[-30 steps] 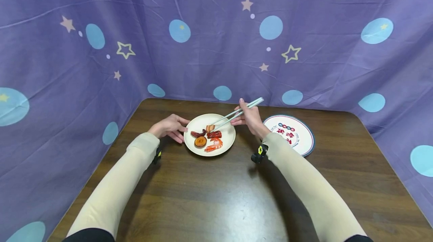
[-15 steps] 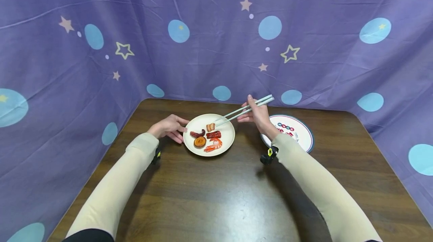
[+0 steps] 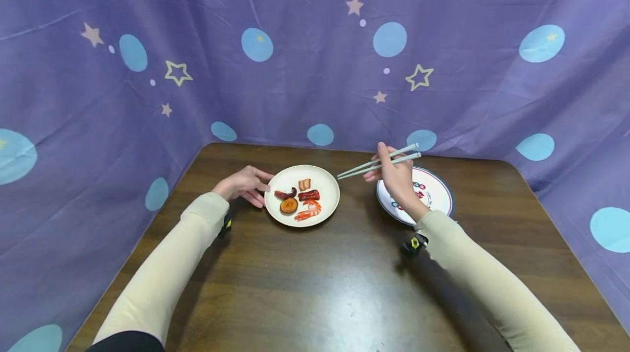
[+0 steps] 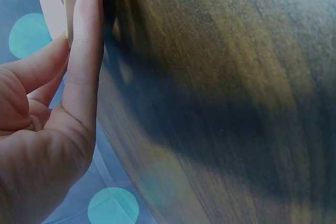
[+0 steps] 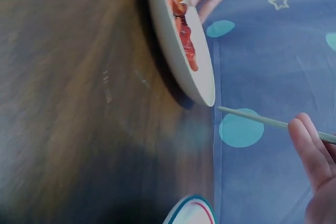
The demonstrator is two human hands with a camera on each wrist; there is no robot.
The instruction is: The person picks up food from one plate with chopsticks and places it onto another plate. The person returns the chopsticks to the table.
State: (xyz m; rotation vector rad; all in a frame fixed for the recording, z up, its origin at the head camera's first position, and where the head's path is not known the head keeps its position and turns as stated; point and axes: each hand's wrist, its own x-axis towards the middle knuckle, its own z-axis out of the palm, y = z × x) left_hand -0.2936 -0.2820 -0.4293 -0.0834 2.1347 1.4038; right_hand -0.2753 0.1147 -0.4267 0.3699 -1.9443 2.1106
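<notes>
My left hand (image 3: 244,185) pinches the left rim of a cream plate (image 3: 327,210); in the left wrist view the thumb lies on the rim and a finger runs along the underside. On this plate lie a striped pork belly piece (image 3: 304,184), a dark curled tentacle-like piece (image 3: 285,194), a dark red ribbed chunk (image 3: 308,195), a round brown-orange piece (image 3: 289,206) and a shrimp (image 3: 308,210). Right of it, my right hand (image 3: 397,174) holds a pair of pale green chopsticks (image 3: 361,169). Their tips sit near the plate's right rim with nothing between them.
A white plate (image 3: 439,201) with a blue rim and red lettering stands on the right, partly hidden under my right hand and wrist. The wooden table (image 3: 295,286) meets a purple patterned curtain (image 3: 305,68) at the back and left.
My right hand has drawn the chopsticks rightward, away from the pork belly piece, which stays on the cream plate. My left hand keeps its place at the rim.
</notes>
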